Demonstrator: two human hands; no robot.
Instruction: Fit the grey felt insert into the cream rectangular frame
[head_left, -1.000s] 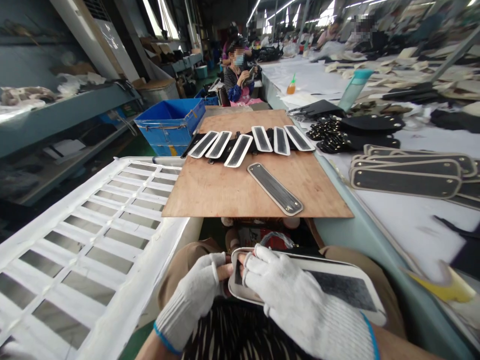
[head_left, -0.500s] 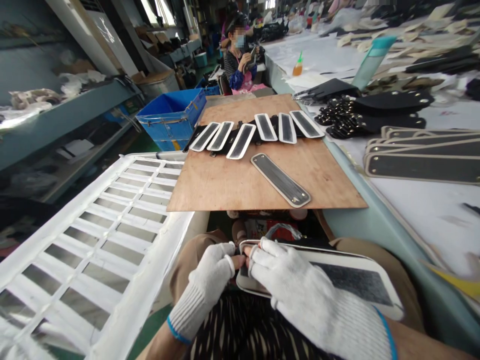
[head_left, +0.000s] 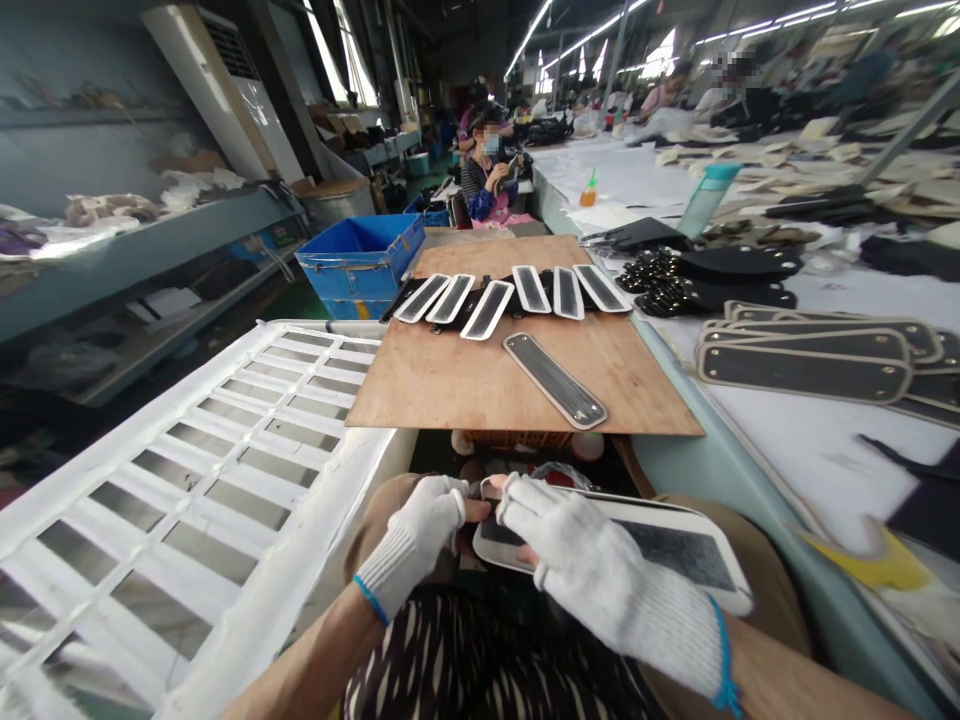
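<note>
Across my lap lies a long black panel with rounded corners and a white border (head_left: 679, 553). My right hand (head_left: 581, 545), in a white glove with bare fingertips, lies over the panel's left half and grips it, fingers bent at its far edge. Gloved the same way, my left hand (head_left: 429, 520) has its thumb and fingers closed at the panel's left end. What lies between those fingertips is partly hidden. On the wooden board (head_left: 420, 385) ahead rest a dark panel with beige edging and studs (head_left: 556, 380) and a row of white-bordered panels (head_left: 487, 309).
A white slatted frame (head_left: 202, 470) stands at my left, with a blue crate (head_left: 360, 275) behind it. Along the right table are stacked beige-edged panels (head_left: 806, 360), black pieces with metal snaps (head_left: 656, 285) and a teal-capped bottle (head_left: 705, 205). A masked co-worker (head_left: 487, 175) sits ahead.
My view has tilted up and shifted slightly right. Both hands stay at the panel's left end, the right fingers set a little differently, its thumb now showing below.
</note>
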